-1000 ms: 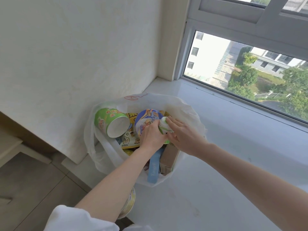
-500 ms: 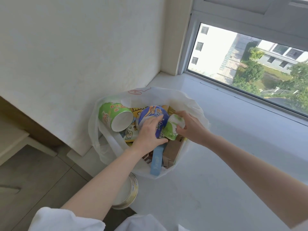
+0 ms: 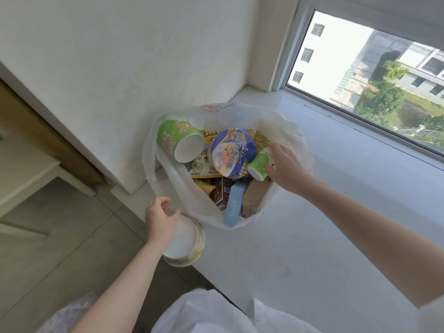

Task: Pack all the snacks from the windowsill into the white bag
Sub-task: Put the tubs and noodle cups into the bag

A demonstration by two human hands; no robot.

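Nearest the camera, two bare forearms reach forward over a white windowsill (image 3: pixel 312 236). The left hand (image 3: pixel 159 216) hovers at the sill's near left edge, fingers loosely curled and spread, gripping nothing; it sits just above a round tub (image 3: pixel 186 243) with a white top and yellow-green rim that lies at the sill's edge, just beside the bag. Whether the hand touches the tub cannot be told.

Beyond it, the white bag (image 3: pixel 182 200), a thin plastic one, stands open on the sill in the corner by the wall (image 3: pixel 144 56). It is full of snacks. At the near side, a pale blue box (image 3: pixel 233 205), a brown carton (image 3: pixel 254 198) and a dark brown packet (image 3: pixel 219 195) stand on end. Above them, a blue-lidded instant noodle bowl (image 3: pixel 231 152) lies tilted, lid facing up. To its left, a green paper cup (image 3: pixel 179 143) lies on its side, its white base towards the camera.

The right hand (image 3: pixel 284 165) rests on a small green and white bottle (image 3: pixel 260 162) at the bag's right side, fingers partly wrapped round it, touching the noodle bowl.

Farthest, a window (image 3: pixel 372 75) shows buildings and trees.
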